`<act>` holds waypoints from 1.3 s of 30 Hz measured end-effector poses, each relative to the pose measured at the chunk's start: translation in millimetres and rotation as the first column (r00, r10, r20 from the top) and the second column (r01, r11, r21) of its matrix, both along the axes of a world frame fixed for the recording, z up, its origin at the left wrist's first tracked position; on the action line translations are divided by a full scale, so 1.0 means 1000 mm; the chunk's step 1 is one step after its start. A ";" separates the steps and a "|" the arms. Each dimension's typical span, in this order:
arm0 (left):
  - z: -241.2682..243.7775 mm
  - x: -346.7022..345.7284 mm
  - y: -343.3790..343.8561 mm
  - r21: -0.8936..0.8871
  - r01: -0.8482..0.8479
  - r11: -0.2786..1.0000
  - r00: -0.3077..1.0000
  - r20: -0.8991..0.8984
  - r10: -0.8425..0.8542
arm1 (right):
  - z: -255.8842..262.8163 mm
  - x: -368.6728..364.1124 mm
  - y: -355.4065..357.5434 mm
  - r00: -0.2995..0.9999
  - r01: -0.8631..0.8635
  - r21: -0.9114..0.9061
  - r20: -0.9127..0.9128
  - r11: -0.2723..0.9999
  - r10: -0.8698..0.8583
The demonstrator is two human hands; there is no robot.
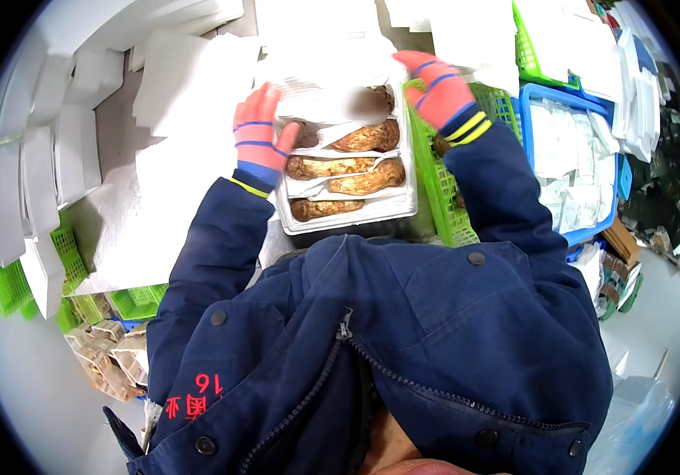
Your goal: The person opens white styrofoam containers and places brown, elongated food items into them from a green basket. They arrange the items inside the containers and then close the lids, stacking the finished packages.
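A white foam box holds several brown matsutake-like mushrooms in rows, parted by folded white paper. At its far end, white paper covers part of the contents; one mushroom cap there is blurred. My left hand, in a pink glove with blue stripes, is at the box's left side, thumb spread over a mushroom end. I cannot tell whether it touches. Beyond the right rim, my right hand, gloved alike, hovers by a green plastic basket with its thumb apart from the fingers. Neither hand visibly holds anything.
White paper sheets spread over the metal table at left. White foam boxes stack along the left edge. At right stands a blue crate of white packets. Green baskets and beige crates sit below left.
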State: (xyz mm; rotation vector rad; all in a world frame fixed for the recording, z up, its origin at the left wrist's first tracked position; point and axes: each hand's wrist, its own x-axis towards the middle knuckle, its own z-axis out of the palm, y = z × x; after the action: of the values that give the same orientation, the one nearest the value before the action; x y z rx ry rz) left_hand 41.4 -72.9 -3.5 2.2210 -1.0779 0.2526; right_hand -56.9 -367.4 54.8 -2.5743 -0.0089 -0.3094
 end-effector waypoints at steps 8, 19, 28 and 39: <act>-0.045 0.105 -0.022 0.187 -0.115 0.976 0.847 -0.495 0.194 | -0.030 0.069 0.006 0.734 0.418 -0.181 -0.510 0.890 -0.448; -0.027 0.057 -0.008 -0.136 -0.102 0.985 0.891 -0.453 0.030 | -0.060 0.046 -0.037 0.958 0.274 0.866 -0.286 0.419 -0.035; -0.048 0.038 -0.014 -0.125 -0.216 0.968 0.732 -0.677 0.076 | -0.062 0.060 -0.038 0.935 0.116 0.636 -0.330 0.762 0.133; -0.029 0.002 -0.020 -0.291 -0.367 0.884 0.789 -0.600 0.130 | -0.079 0.066 -0.036 0.846 0.288 0.422 -0.533 0.859 -0.022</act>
State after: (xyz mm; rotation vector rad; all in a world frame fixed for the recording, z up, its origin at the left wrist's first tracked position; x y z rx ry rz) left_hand 43.8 -93.1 -32.0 1.8755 -0.3536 -0.0829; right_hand 8.7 -403.1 -24.4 -2.0676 0.4326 0.3001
